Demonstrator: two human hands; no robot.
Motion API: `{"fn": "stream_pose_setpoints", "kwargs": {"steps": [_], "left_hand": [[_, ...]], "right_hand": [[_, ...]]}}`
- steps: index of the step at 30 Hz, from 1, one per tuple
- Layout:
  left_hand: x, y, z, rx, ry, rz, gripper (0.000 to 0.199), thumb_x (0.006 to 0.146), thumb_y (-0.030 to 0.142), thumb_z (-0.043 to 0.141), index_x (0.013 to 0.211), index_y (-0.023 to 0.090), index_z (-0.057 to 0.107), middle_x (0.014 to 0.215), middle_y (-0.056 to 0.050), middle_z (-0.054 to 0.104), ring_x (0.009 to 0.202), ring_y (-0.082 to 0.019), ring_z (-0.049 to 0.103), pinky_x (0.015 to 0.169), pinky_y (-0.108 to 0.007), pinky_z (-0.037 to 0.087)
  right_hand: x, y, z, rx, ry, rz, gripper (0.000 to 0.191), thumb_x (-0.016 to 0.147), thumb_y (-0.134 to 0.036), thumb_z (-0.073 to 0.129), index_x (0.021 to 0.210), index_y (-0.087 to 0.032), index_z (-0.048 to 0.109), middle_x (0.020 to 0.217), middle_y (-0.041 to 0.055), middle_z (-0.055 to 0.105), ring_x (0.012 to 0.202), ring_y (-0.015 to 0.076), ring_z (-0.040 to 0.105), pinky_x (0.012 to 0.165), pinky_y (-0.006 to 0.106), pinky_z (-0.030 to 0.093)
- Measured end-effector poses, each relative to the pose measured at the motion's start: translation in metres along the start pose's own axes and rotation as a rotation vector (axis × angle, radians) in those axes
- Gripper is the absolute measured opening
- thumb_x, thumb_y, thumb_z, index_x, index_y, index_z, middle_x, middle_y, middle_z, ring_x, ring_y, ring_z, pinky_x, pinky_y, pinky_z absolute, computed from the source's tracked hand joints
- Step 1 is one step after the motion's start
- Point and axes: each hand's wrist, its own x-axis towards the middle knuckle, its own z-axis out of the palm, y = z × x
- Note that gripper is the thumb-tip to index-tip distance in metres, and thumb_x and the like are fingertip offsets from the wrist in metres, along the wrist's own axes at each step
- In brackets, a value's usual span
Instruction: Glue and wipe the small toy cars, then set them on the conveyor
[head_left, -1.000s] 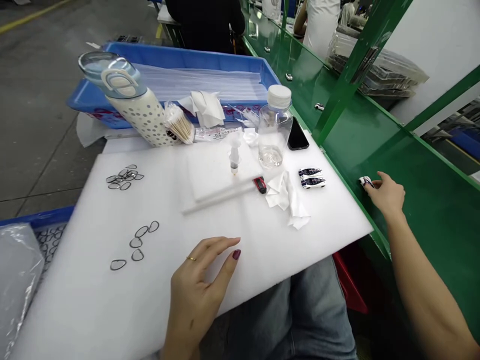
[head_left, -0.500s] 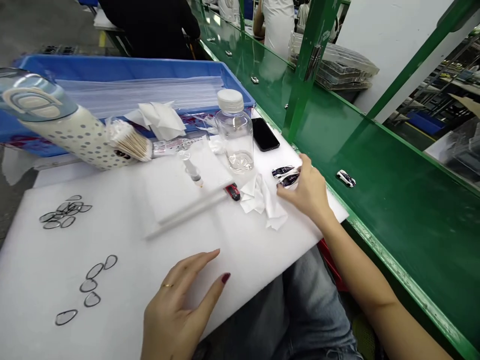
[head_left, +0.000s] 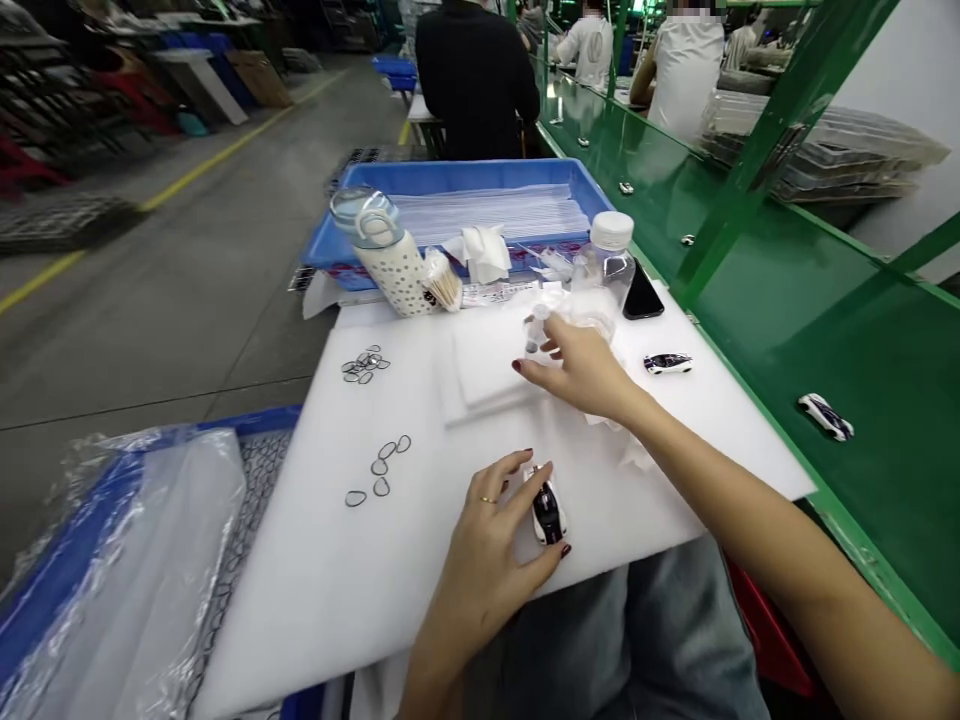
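My left hand point(head_left: 495, 540) holds a white and dark toy car point(head_left: 549, 512) near the table's front edge, with fingers at one end and the thumb at the other. The car appears to rest on the white table sheet point(head_left: 300, 560). Above a white foam block point(head_left: 487, 370), my right hand point(head_left: 581, 368) has its thumb and fingers apart. Between them is a small clear syringe point(head_left: 536, 326), partly covered by the fingers; contact is unclear. A second white toy car point(head_left: 667, 363) lies to the right of this hand.
Several thin dark rings point(head_left: 381, 467) lie on the left. Behind are a dotted bottle point(head_left: 397, 270), cotton swabs point(head_left: 444, 284), a clear bottle point(head_left: 613, 250), a phone point(head_left: 643, 292) and a blue bin point(head_left: 465, 172). Another toy car point(head_left: 825, 416) sits on the green belt point(head_left: 885, 360) at right.
My right hand has left the two cars and moved left to the syringe. One car is now at my left hand; the other stays at right. The view has turned left.
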Motion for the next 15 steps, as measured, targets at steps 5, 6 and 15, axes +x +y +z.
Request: {"fn": "stream_pose_setpoints", "kwargs": {"steps": [5,6,15], "left_hand": [[0.003,0.006,-0.004,-0.132,0.035,-0.042,0.054,0.072,0.014,0.076,0.123,0.026,0.062,0.126,-0.007,0.059,0.116,-0.028,0.056,0.100,-0.046,0.052],[0.003,0.006,-0.004,-0.153,0.060,-0.043,0.051,0.071,0.014,0.076,0.119,0.025,0.064,0.124,-0.007,0.061,0.114,-0.028,0.057,0.099,-0.046,0.052],[0.013,0.014,0.003,-0.286,0.228,-0.180,0.032,0.077,0.027,0.082,0.107,0.022,0.073,0.109,-0.004,0.071,0.101,-0.026,0.062,0.090,-0.043,0.052]], "right_hand": [[0.016,-0.001,-0.007,0.212,-0.205,-0.001,0.036,0.098,-0.046,0.042,0.089,-0.017,0.062,0.096,0.0095,0.069,0.090,0.0225,0.063,0.083,0.038,0.046],[0.010,-0.001,-0.009,0.341,-0.212,-0.043,0.033,0.096,-0.046,0.045,0.091,-0.018,0.061,0.101,0.0085,0.068,0.093,0.0211,0.062,0.083,0.036,0.046],[-0.069,-0.006,0.028,0.966,-0.185,0.039,0.021,0.088,-0.039,0.058,0.077,-0.022,0.054,0.074,-0.0014,0.045,0.068,0.0130,0.042,0.064,0.028,0.039]]}}
